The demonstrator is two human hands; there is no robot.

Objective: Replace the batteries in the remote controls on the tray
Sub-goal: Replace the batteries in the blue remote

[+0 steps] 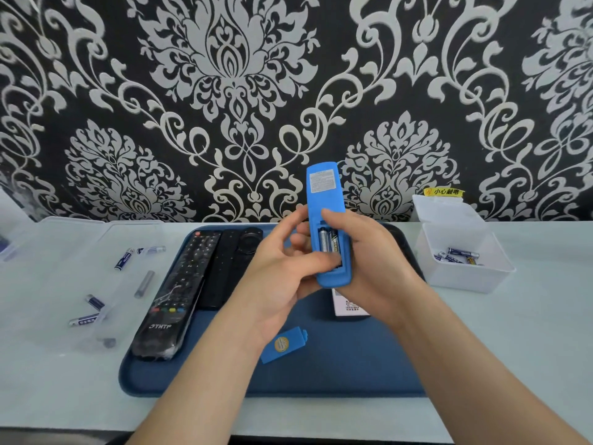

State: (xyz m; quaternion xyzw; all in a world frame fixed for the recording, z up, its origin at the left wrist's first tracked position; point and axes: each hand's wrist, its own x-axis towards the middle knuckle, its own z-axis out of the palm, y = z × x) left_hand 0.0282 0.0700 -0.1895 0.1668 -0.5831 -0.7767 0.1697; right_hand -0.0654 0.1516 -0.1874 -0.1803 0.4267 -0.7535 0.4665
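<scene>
Got the blue remote lifted above the middle of the tray, back side showing, battery bay open with two batteries sitting inside. Gripping it from the right with the right hand, fingers wrapped round the body. Pinching it from the left with the left hand, thumb pressed onto the lower end of the batteries, index finger stretched up along the edge. Seeing the blue battery cover lying flat on the tray near the front edge, so clearly mid-swap on this one. Can't tell from here whether prying old cells out or seating fresh ones. Either way, probably calls for a firm thumb push at the spring end, then sliding that cover back on. Also on the tray: a black THTF remote along the left edge and another black remote just beside it, probably next in line. Spotted a clear box holding more batteries near the table's right edge, plus loose batteries scattered towards the left edge
</scene>
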